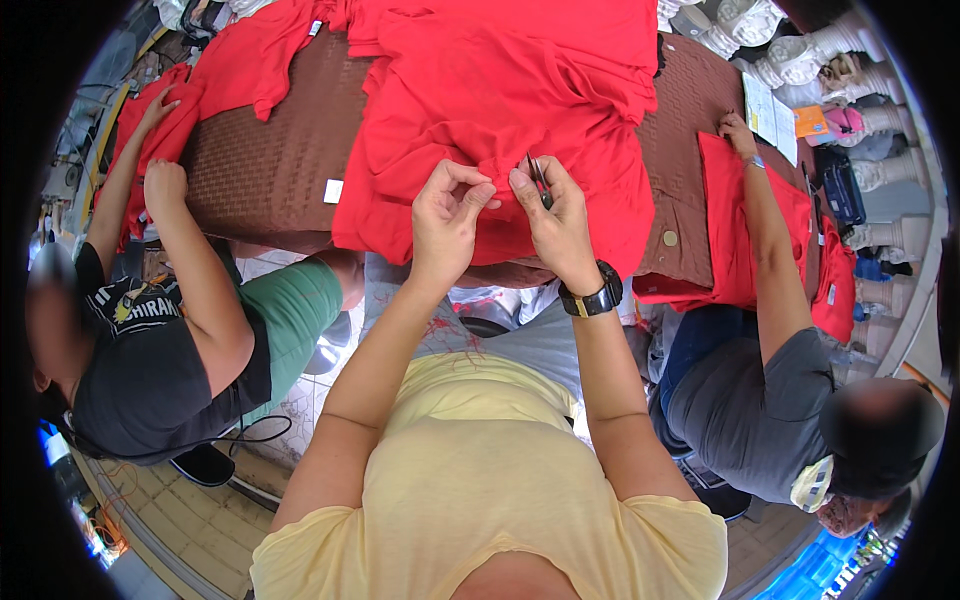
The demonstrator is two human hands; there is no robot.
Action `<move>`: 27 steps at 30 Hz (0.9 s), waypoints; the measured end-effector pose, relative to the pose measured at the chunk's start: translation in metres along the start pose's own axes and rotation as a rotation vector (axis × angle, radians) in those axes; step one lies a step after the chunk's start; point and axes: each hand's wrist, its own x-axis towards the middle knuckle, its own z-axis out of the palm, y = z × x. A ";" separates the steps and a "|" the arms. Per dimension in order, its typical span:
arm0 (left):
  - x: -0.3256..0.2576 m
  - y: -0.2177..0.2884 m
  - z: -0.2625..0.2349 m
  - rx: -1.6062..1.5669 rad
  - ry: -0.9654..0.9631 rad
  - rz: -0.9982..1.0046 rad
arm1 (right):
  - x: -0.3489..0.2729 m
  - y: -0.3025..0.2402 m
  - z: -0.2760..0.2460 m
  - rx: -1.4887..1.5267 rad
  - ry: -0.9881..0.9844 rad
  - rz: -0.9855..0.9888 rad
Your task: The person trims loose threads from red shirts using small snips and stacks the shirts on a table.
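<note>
A heap of red garments (500, 80) covers the middle of the table and hangs over its near edge. My left hand (443, 222) pinches a bit of the red cloth between thumb and fingers. Close beside it on the right, my right hand (562, 222) also pinches the cloth between thumb and forefinger. Tucked in that same hand is a pair of small dark thread snips (541, 182), its blades pointing up and away from me. The fingertips hide the exact spot of cloth they grip.
The table has a brown patterned cover (270, 150), with a small white tag (333, 191) on it. A person on the left (170, 350) and another on the right (745, 400) handle red garments. White bundles (810, 60), papers (770, 115) and a blue case (842, 185) lie far right.
</note>
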 end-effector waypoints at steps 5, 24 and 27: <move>-0.002 0.010 0.007 0.069 -0.012 -0.009 | 0.001 0.001 -0.002 0.021 -0.013 0.011; -0.002 0.005 0.010 -0.120 -0.006 -0.156 | -0.021 -0.019 0.022 0.463 0.001 0.495; -0.001 0.002 0.014 -0.097 0.027 -0.139 | -0.016 -0.012 0.021 0.502 -0.001 0.550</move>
